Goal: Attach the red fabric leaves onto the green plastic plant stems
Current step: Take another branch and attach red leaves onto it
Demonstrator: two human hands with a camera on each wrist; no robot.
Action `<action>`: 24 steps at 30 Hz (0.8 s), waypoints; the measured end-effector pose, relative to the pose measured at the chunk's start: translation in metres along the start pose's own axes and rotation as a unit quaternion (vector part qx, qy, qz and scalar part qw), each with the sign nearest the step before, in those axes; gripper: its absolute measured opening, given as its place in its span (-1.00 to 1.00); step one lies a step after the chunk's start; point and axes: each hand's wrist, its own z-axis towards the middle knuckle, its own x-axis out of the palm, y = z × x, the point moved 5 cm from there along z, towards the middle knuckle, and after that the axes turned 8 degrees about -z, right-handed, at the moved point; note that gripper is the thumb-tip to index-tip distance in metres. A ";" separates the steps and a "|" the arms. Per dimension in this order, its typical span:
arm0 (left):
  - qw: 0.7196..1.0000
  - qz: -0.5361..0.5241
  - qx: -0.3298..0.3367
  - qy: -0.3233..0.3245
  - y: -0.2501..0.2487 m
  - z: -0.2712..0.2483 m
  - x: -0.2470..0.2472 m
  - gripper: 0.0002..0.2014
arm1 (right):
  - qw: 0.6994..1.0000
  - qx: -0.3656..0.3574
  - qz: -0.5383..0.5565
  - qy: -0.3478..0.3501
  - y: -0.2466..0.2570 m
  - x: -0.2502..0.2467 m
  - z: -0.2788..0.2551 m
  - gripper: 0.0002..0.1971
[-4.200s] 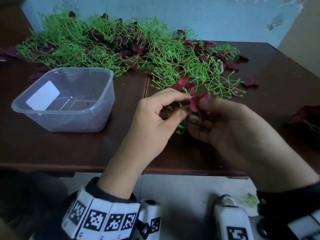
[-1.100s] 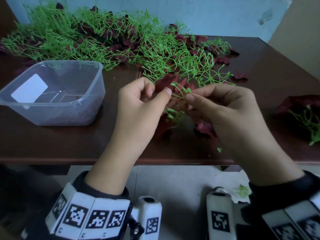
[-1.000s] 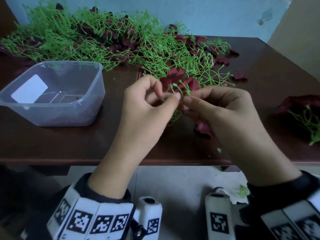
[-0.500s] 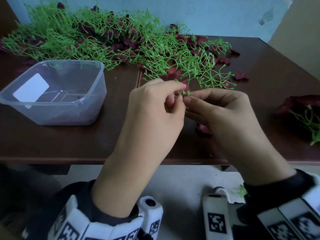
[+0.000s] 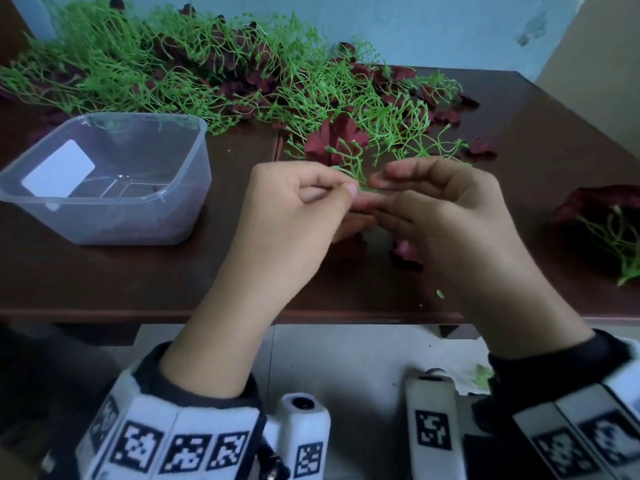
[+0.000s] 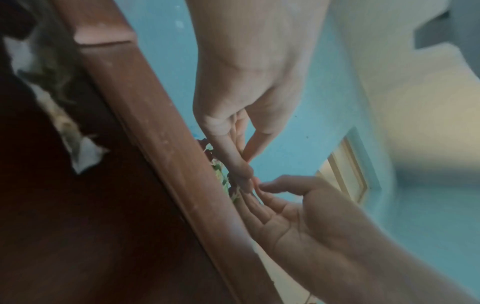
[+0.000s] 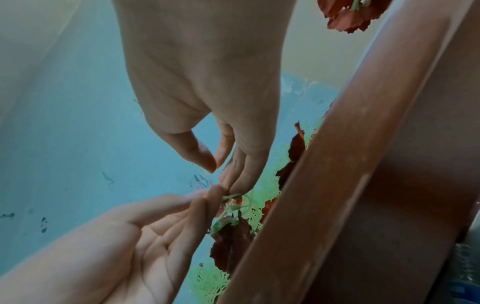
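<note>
My left hand (image 5: 346, 194) pinches the base of a thin green stem sprig (image 5: 353, 164) between thumb and forefinger, over the table's middle. The sprig rises away from me, with dark red fabric leaves (image 5: 332, 138) at its far end. Beside it, my right hand (image 5: 375, 192) has relaxed fingers whose tips touch the stem and the left fingertips. In the right wrist view the right hand (image 7: 218, 164) holds nothing, and the left hand (image 7: 213, 195) grips the stem (image 7: 233, 197). A loose red leaf (image 5: 407, 252) lies under my right hand.
A big heap of green stems (image 5: 207, 74) mixed with red leaves covers the back of the brown table (image 5: 138, 289). A clear plastic tub (image 5: 104, 223) stands at the left. A sprig with red leaves (image 5: 606, 216) lies at the right edge.
My right hand has loosened from its pinch and its fingers have spread. The left hand has rolled back, and the sprig with its red leaves now stands out beyond the fingers.
</note>
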 end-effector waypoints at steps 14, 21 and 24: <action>0.984 -0.150 -0.099 0.022 0.000 0.003 -0.006 -0.76 | 0.983 -0.053 -0.138 -0.113 0.001 -0.032 0.003 -0.73; 0.990 -0.095 -0.098 0.028 0.004 0.005 -0.003 -0.77 | 0.886 -0.019 -0.432 -0.170 -0.003 -0.060 0.001 -0.96; 0.991 -0.093 -0.097 0.021 0.007 0.005 0.000 -0.75 | 0.874 0.031 -0.466 -0.136 -0.009 -0.061 0.002 -0.77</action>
